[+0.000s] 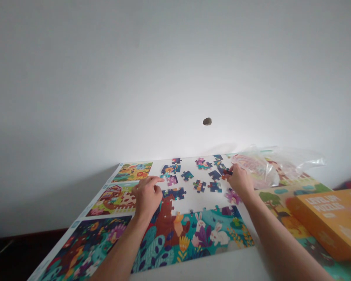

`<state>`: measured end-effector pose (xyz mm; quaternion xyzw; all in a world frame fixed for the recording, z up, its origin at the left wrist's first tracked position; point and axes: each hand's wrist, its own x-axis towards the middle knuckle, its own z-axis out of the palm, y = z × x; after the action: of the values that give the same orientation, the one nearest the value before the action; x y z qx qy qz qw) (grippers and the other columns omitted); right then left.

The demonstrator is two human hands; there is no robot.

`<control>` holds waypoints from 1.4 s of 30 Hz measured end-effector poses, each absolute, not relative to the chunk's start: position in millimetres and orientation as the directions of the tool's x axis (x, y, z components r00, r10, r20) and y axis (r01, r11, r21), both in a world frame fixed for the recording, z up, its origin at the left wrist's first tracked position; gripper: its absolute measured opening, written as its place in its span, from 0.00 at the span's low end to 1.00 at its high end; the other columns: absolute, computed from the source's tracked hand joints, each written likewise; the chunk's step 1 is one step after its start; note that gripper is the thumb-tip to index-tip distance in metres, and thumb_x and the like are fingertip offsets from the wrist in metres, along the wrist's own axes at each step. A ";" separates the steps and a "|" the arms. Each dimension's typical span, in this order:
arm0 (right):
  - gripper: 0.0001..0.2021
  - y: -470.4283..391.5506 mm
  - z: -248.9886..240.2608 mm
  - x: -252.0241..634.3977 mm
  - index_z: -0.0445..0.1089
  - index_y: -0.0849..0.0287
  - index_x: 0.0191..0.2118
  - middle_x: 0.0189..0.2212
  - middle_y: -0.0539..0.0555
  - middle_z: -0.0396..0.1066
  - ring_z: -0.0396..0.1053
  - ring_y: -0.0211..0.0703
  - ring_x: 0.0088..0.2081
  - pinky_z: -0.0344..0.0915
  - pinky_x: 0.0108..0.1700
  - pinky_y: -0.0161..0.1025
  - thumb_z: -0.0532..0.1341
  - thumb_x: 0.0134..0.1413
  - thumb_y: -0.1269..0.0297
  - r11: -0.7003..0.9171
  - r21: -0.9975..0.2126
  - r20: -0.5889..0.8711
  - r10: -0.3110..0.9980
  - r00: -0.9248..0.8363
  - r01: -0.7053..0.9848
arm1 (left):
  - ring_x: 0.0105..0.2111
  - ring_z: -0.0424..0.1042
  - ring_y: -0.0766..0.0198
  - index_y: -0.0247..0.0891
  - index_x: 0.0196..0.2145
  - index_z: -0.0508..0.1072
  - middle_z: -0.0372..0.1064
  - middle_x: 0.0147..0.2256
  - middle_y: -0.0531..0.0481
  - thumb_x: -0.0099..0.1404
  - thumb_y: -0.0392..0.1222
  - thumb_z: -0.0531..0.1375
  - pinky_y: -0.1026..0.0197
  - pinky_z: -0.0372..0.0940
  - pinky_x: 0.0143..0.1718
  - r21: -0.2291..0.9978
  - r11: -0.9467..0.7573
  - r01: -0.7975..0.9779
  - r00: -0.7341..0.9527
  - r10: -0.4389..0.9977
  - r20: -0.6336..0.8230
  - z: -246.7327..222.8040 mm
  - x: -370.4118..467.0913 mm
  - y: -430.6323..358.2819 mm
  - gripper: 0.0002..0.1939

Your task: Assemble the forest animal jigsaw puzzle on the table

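Observation:
A partly joined jigsaw puzzle (193,238) with a bear, rabbits and plants lies on the white table in front of me. My left hand (148,194) hovers at its upper left; the index finger points toward a purple puzzle piece (172,180), the thumb stands apart, and nothing shows in the hand. At the right of the scattered pieces, my right hand (239,180) pinches a dark puzzle piece (228,172), partly covered by the fingers. Loose blue pieces (187,176) and an orange-and-blue piece (199,186) lie between the hands. Below my right hand is a purple piece (233,196).
Printed picture sheets (114,199) run along the left side. On the right, a clear plastic bag (269,168) lies above more printed pictures, beside an orange puzzle box (333,222). A wall with a small hole (207,121) rises behind the table.

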<state>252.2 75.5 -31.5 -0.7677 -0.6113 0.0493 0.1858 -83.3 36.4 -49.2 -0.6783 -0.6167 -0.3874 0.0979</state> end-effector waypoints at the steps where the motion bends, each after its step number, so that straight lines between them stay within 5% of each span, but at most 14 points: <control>1: 0.14 73.5 -30.0 244.9 0.67 0.61 0.47 0.34 0.60 0.75 0.73 0.52 0.38 0.61 0.36 0.39 0.61 0.55 0.63 -0.115 -0.408 0.208 0.954 0.216 0.905 | 0.41 0.72 0.56 0.43 0.35 0.76 0.76 0.36 0.52 0.57 0.26 0.55 0.55 0.61 0.46 0.342 -0.282 0.896 -0.011 0.757 0.654 -49.0 -82.4 36.8 0.16; 5: 0.13 59.8 -32.3 204.7 0.65 0.55 0.47 0.29 0.49 0.74 0.70 0.40 0.29 0.60 0.34 0.35 0.61 0.55 0.65 0.280 -0.710 0.280 0.954 -0.106 0.646 | 0.44 0.70 0.56 0.45 0.51 0.70 0.75 0.39 0.51 0.62 0.39 0.61 0.53 0.61 0.51 0.316 -0.523 0.792 0.238 0.741 0.628 -49.5 -74.7 33.8 0.19; 8: 0.15 47.2 -40.0 176.5 0.65 0.56 0.46 0.25 0.47 0.73 0.67 0.37 0.26 0.59 0.31 0.33 0.63 0.52 0.63 0.347 -0.834 0.242 0.929 -0.281 0.429 | 0.51 0.65 0.53 0.49 0.61 0.61 0.74 0.42 0.50 0.58 0.45 0.67 0.49 0.58 0.56 0.307 -0.609 0.731 0.394 0.744 0.539 -49.5 -64.9 26.1 0.35; 10: 0.15 41.3 -44.2 165.1 0.65 0.56 0.46 0.25 0.46 0.73 0.66 0.36 0.26 0.58 0.31 0.32 0.63 0.52 0.62 0.342 -0.870 0.223 0.915 -0.335 0.356 | 0.53 0.63 0.52 0.50 0.60 0.63 0.71 0.47 0.48 0.56 0.45 0.68 0.50 0.60 0.55 0.305 -0.623 0.720 0.435 0.748 0.502 -48.5 -58.8 21.2 0.35; 25: 0.14 44.3 -50.5 163.4 0.68 0.58 0.43 0.26 0.47 0.72 0.67 0.36 0.27 0.59 0.31 0.32 0.64 0.51 0.62 0.260 -0.951 0.198 0.928 -0.316 0.168 | 0.49 0.63 0.53 0.46 0.51 0.71 0.72 0.43 0.48 0.59 0.46 0.66 0.51 0.59 0.53 0.248 -0.647 0.721 0.417 0.691 0.590 -39.1 -58.2 20.3 0.22; 33: 0.15 42.9 -45.0 163.8 0.69 0.60 0.41 0.27 0.50 0.75 0.69 0.37 0.27 0.60 0.30 0.32 0.65 0.50 0.57 0.242 -0.952 0.172 0.929 -0.328 0.188 | 0.49 0.63 0.52 0.47 0.51 0.72 0.74 0.42 0.48 0.60 0.47 0.65 0.50 0.58 0.52 0.245 -0.642 0.727 0.421 0.698 0.579 -35.6 -60.1 20.0 0.21; 42: 0.15 44.3 -43.7 166.9 0.72 0.61 0.27 0.22 0.50 0.73 0.61 0.34 0.21 0.53 0.25 0.32 0.59 0.57 0.55 0.252 -0.877 0.124 0.941 -0.314 0.409 | 0.50 0.62 0.53 0.49 0.47 0.75 0.73 0.46 0.49 0.59 0.49 0.65 0.49 0.54 0.55 0.238 -0.629 0.740 0.418 0.707 0.570 -27.8 -64.5 21.4 0.17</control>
<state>166.9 44.3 -43.7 -0.4738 -0.7124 0.3866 0.3444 -64.5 21.4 -27.8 -0.8416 -0.4301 -0.3258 0.0254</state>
